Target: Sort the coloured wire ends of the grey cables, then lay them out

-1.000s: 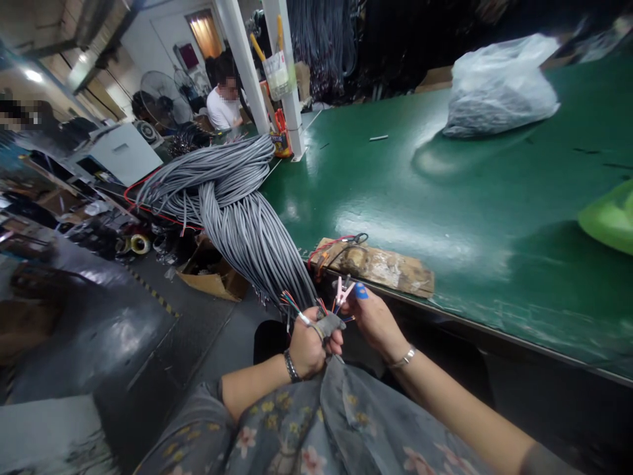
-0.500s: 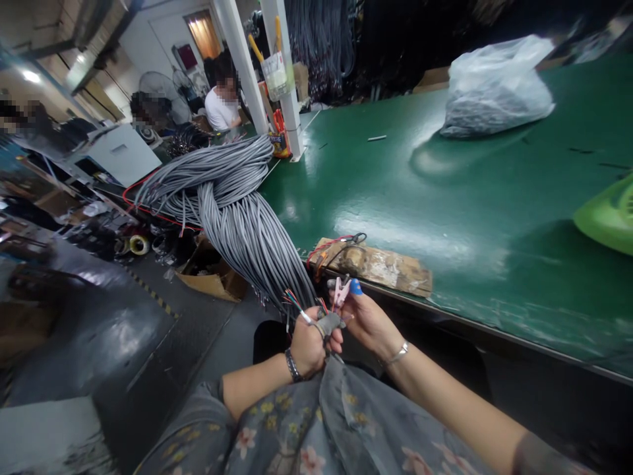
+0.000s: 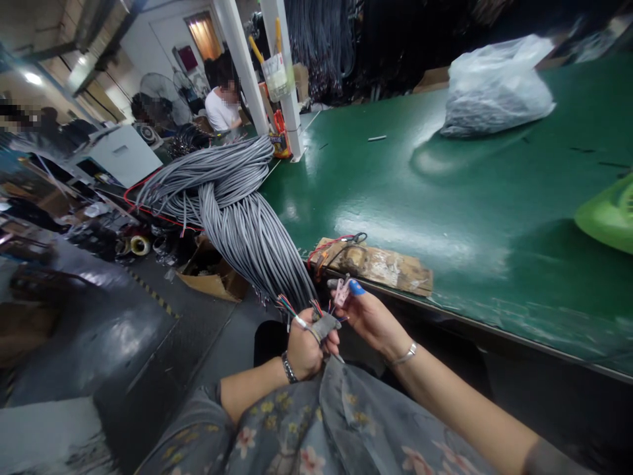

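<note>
As seen from the head camera, looking down at the lap: left hand (image 3: 304, 349) shut tight around the end of one grey cable (image 3: 324, 325), fist upright, wrist bent in toward the body. Cable end low, just under the edge of the green table (image 3: 445, 198). Little coloured wires (image 3: 287, 305) sticking out of it, already bare of their grey skin. Right hand (image 3: 370, 320) just beside, palm turned up a bit, fingers pinched on a small pink clip (image 3: 341, 290), a blue cap (image 3: 357, 289) on one fingertip. Clip near the wires; touching or not, hard to tell. Hanging from the table down to the hands, a big bundle of cables (image 3: 237, 218). How many finished, cannot tell. On the table edge, a wooden board (image 3: 380, 264).
</note>
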The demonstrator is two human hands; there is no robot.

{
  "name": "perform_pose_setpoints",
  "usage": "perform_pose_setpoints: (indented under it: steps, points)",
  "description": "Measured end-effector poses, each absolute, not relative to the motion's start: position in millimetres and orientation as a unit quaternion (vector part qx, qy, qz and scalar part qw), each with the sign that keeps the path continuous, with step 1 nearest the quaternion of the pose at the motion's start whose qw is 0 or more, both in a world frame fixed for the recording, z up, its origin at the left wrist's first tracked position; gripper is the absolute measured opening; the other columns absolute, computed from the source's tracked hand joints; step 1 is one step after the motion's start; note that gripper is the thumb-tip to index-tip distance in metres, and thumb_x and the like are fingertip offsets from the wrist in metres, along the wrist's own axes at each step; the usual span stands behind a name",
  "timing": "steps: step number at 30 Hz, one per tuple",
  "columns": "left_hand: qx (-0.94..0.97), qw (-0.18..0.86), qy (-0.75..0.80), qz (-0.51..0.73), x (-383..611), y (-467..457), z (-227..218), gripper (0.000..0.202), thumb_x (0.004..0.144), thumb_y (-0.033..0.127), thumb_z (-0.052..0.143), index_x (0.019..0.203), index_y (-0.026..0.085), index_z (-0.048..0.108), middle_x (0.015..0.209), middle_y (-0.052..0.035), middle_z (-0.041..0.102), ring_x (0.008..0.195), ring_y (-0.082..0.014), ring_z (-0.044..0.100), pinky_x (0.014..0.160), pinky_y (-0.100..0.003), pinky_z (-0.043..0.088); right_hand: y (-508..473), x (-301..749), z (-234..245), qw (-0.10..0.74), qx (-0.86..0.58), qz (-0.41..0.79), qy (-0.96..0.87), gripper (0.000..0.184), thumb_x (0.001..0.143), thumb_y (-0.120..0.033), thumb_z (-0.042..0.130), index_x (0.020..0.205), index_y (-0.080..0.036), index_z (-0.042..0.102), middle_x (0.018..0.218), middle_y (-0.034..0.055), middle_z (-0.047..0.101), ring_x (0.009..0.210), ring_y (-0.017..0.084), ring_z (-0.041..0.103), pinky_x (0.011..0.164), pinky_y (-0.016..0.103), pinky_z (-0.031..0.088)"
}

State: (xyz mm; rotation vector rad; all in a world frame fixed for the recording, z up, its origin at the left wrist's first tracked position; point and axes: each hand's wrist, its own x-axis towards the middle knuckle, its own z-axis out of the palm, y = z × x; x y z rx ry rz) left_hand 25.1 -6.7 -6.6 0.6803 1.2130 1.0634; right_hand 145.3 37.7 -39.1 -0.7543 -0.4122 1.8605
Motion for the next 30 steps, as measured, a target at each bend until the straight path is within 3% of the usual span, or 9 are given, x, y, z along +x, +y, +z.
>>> perform_pose_setpoints:
  steps: [7,13,18,21,24,30]
  points:
    - [0.311,0.628,0.546,0.459,30.9,-0.1,-6.3,0.046,0.051,0.054,0.075,0.062,0.015,0.053,0.045,0.0017,0.055,0.031,-0.0068,0.046,0.033,-0.017,0.027,40.0,145.9,-38.0,0.508,-0.304,0.792,-0.148,0.031,0.059,-0.046,0.082,0.07,-0.019,0.069,0.065,-0.0008,0.063,0.058,0.011,0.051,0.054,0.023,0.044]
    - [0.338,0.617,0.555,0.444,31.5,2.0,-12.1,0.043,0.056,0.053,0.072,0.059,0.015,0.053,0.043,0.0021,0.054,0.031,-0.0059,0.045,0.033,-0.017,0.024,40.2,142.3,-39.7,0.513,-0.313,0.783,-0.16,0.03,0.064,-0.049,0.078,0.074,-0.022,0.069,0.064,-0.0012,0.06,0.056,0.013,0.049,0.053,0.026,0.043]
    - [0.345,0.617,0.548,0.447,24.5,-3.1,-16.8,0.043,0.057,0.053,0.073,0.06,0.015,0.054,0.044,0.0013,0.055,0.031,-0.007,0.046,0.033,-0.017,0.027,33.7,146.6,-41.2,0.497,-0.307,0.796,-0.162,0.035,0.068,-0.056,0.071,0.076,-0.022,0.067,0.075,0.0028,0.064,0.066,0.016,0.055,0.057,0.028,0.044]
    - [0.37,0.617,0.538,0.439,17.2,-7.5,-22.3,0.041,0.06,0.053,0.072,0.062,0.015,0.056,0.046,0.0008,0.057,0.033,-0.0073,0.048,0.034,-0.017,0.03,28.1,152.0,-41.8,0.447,-0.308,0.812,-0.216,0.043,0.064,-0.06,0.072,0.078,-0.019,0.068,0.077,0.0043,0.064,0.065,0.015,0.054,0.056,0.026,0.043]
    - [0.402,0.612,0.536,0.419,10.9,-10.0,-27.3,0.04,0.064,0.052,0.071,0.063,0.015,0.057,0.047,0.0007,0.057,0.033,-0.0072,0.048,0.034,-0.017,0.03,22.6,154.8,-39.1,0.409,-0.336,0.791,-0.306,0.045,0.055,-0.054,0.081,0.077,-0.017,0.068,0.07,0.0021,0.062,0.06,0.012,0.051,0.055,0.025,0.039]
    - [0.431,0.61,0.539,0.389,9.9,-9.2,-28.5,0.041,0.064,0.052,0.071,0.059,0.015,0.055,0.045,0.0009,0.055,0.034,-0.0077,0.048,0.035,-0.018,0.031,13.5,148.1,-30.9,0.445,-0.358,0.743,-0.349,0.036,0.053,-0.043,0.085,0.066,-0.016,0.065,0.063,-0.0003,0.061,0.059,0.012,0.051,0.062,0.028,0.039]
